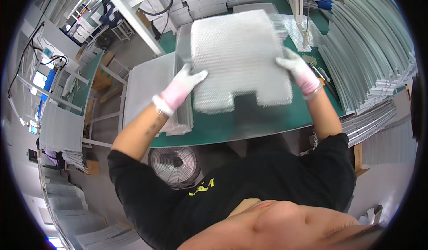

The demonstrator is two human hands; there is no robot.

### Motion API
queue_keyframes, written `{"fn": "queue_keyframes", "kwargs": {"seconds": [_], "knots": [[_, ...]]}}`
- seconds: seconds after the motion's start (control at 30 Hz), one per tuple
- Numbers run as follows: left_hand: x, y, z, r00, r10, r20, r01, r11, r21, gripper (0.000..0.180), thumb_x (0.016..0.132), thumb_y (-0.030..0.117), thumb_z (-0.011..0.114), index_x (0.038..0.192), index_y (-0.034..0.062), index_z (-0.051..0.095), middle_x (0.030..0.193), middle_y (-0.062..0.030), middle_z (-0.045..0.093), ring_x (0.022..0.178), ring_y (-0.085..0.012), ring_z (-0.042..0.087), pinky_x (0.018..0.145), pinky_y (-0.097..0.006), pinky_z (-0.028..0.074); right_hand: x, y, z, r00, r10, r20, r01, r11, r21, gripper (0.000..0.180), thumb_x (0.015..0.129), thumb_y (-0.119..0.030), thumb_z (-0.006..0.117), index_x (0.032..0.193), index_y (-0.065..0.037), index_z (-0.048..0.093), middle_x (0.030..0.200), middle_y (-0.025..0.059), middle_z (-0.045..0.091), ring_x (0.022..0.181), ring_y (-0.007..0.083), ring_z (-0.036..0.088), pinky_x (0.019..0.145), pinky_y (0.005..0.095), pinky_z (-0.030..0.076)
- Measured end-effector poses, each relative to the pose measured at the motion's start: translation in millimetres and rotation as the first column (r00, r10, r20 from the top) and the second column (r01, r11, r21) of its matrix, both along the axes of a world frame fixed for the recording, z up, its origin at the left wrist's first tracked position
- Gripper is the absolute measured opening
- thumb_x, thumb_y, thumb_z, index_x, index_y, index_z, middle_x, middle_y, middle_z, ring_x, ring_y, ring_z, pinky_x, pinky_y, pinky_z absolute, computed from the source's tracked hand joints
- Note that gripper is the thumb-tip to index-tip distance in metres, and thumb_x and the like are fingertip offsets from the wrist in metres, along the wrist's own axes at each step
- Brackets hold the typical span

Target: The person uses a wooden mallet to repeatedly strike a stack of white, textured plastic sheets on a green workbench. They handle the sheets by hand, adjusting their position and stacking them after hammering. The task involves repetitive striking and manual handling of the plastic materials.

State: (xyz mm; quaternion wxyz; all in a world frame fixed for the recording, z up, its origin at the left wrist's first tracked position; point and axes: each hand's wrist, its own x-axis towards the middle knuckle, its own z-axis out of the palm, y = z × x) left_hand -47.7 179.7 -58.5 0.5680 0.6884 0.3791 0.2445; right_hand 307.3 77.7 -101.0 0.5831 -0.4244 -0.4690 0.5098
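Between my two gloved hands is a pale mesh panel, roughly rectangular, with a square notch in its near edge. My left hand, in a white and pink glove, grips the panel's left edge with the thumb on top. On the right edge, my right hand holds it the same way, its fingers partly hidden beneath. The panel is held over a green tabletop and looks slightly blurred. Left of it lies a stack of similar pale sheets, partly under my left forearm.
Tall stacks of thin panels stand at the right, and more white stacks at the back. Several hand tools lie beside my right hand. A vertical rod rises behind it. A round floor fan sits below the table's near edge.
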Motion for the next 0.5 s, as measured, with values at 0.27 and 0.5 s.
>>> {"fn": "queue_keyframes", "kwargs": {"seconds": [0.27, 0.5], "knots": [[170.5, 177.0, -59.3, 0.985, 0.09, 0.149, -0.094, 0.995, 0.016, 0.063, 0.096, 0.02, 0.071, 0.143, -0.0078, 0.039, 0.131, -0.0171, 0.059, 0.12, -0.0227, 0.058, 0.106, -0.036, 0.047, 137.4, 135.2, 22.2, 0.749, -0.32, 0.58, 0.226, 0.947, 0.23, 0.053, 0.095, -0.02, 0.068, 0.142, -0.002, 0.051, 0.131, 0.012, 0.063, 0.118, 0.0209, 0.056, 0.106, 0.0343, 0.042], [234.9, 235.1, -94.1, 0.984, 0.05, 0.172, -0.058, 0.997, 0.042, 0.06, 0.096, 0.024, 0.071, 0.139, -0.0089, 0.044, 0.132, -0.0198, 0.061, 0.12, -0.0236, 0.06, 0.104, -0.035, 0.049, 268.7, 237.3, -105.9, 0.346, -0.568, 0.747, 0.309, 0.821, 0.481, 0.057, 0.089, -0.032, 0.078, 0.131, 0.002, 0.058, 0.121, 0.0152, 0.064, 0.111, 0.0247, 0.061, 0.095, 0.0385, 0.051]]}}
